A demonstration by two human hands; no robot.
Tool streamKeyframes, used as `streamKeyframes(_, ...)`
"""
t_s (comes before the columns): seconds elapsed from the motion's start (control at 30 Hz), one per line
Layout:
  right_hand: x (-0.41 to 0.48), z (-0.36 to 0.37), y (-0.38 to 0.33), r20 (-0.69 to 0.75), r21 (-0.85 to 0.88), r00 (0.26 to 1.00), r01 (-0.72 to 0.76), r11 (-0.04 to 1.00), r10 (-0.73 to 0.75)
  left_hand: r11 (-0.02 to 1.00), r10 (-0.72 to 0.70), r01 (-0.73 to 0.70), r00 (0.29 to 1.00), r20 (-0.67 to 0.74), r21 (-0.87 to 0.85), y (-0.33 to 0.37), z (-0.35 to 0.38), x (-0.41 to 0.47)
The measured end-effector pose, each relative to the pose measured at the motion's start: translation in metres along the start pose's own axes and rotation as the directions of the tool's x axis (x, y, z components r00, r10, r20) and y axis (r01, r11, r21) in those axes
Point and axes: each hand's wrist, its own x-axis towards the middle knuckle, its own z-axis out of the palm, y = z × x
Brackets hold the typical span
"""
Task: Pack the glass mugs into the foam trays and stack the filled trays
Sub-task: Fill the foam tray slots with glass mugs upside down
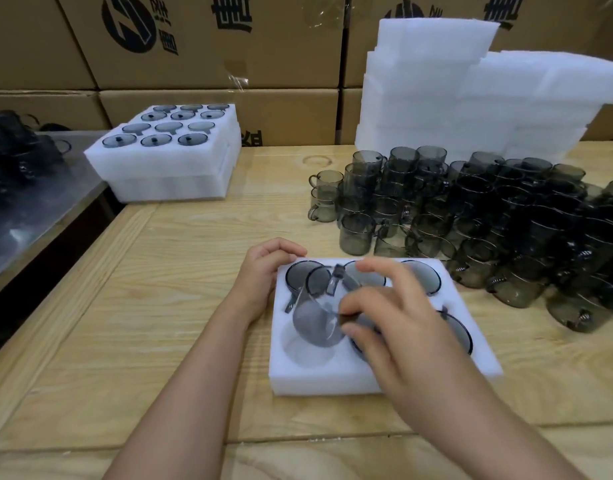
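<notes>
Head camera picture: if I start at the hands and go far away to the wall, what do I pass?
foam tray → loose mugs → foam stack → boxes
</notes>
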Motion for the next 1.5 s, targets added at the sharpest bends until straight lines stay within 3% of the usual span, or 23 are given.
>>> streamKeyframes(0.07, -0.01, 0.011, -0.004, 0.018, -0.001, 1.0, 0.008, 1.0, -0.008, 1.0, 0.009, -0.008, 1.0, -0.02, 0.028, 0.0, 0.0, 0.0)
streamKeyframes(0.23, -0.011, 0.026, -0.013, -0.019, -0.195, 0.999, 0.043, 0.98, -0.047, 0.999, -0.016, 0.018, 0.998, -0.063, 0.027, 0.002, 0.001, -0.001)
streamKeyframes(0.37, -0.008, 0.027, -0.016, 0.039, -0.275, 0.999, 0.028, 0.961, -0.018, 0.999, -0.023, 0.024, 0.998, -0.06, 0.023, 0.001, 0.001, -0.002)
streamKeyframes(0.63, 0.001, 0.025, -0.024, 0.06, -0.545, 0.994, 0.111, 0.831, -0.093, 0.995, 0.021, -0.014, 0.997, -0.072, 0.094, 0.002, 0.004, -0.003)
streamKeyframes(0.8, -0.003, 0.028, -0.02, 0.223, -0.509, 0.974, 0.151, 0.847, -0.039, 0.994, 0.006, 0.001, 0.998, -0.068, 0.105, 0.004, 0.007, -0.006)
streamKeyframes(0.9, -0.001, 0.02, -0.008, 0.323, -0.386, 0.946, 0.162, 0.908, -0.032, 0.965, 0.093, -0.058, 0.988, -0.124, 0.256, 0.017, 0.012, -0.011)
streamKeyframes(0.97, 0.008, 0.013, -0.001, 0.297, -0.219, 0.954, 0.12, 0.968, -0.051, 0.91, 0.22, -0.133, 0.957, -0.186, 0.394, 0.034, 0.016, -0.017)
streamKeyframes(1.03, 0.02, 0.01, 0.003, 0.132, -0.088, 0.991, 0.008, 0.996, 0.004, 0.829, 0.31, -0.175, 0.934, -0.176, 0.531, 0.048, 0.026, -0.03)
streamKeyframes(1.1, 0.034, 0.015, 0.009, 0.063, -0.185, 0.992, -0.094, 0.978, 0.108, 0.68, 0.328, -0.166, 0.94, -0.094, 0.714, 0.051, 0.039, -0.042)
streamKeyframes(1.17, 0.042, 0.028, 0.014, 0.093, -0.368, 0.971, -0.174, 0.913, 0.222, 0.454, 0.295, -0.093, 0.954, -0.051, 0.886, 0.044, 0.048, -0.05)
streamKeyframes(1.27, 0.041, 0.047, 0.017, 0.127, -0.494, 0.952, -0.181, 0.851, 0.277, 0.17, 0.197, 0.089, 0.973, -0.122, 0.981, 0.034, 0.049, -0.05)
streamKeyframes(1.33, 0.039, 0.052, 0.02, 0.13, -0.542, 0.947, -0.179, 0.821, 0.292, -0.005, 0.164, 0.126, 0.979, -0.124, 0.992, 0.03, 0.052, -0.049)
streamKeyframes(1.4, 0.04, 0.053, 0.021, 0.116, -0.592, 0.955, -0.154, 0.791, 0.273, -0.092, 0.15, 0.124, 0.983, -0.109, 0.988, 0.027, 0.054, -0.05)
streamKeyframes(1.5, 0.041, 0.052, 0.02, 0.101, -0.581, 0.956, -0.169, 0.796, 0.277, -0.073, 0.134, 0.139, 0.983, -0.128, 0.988, 0.026, 0.054, -0.049)
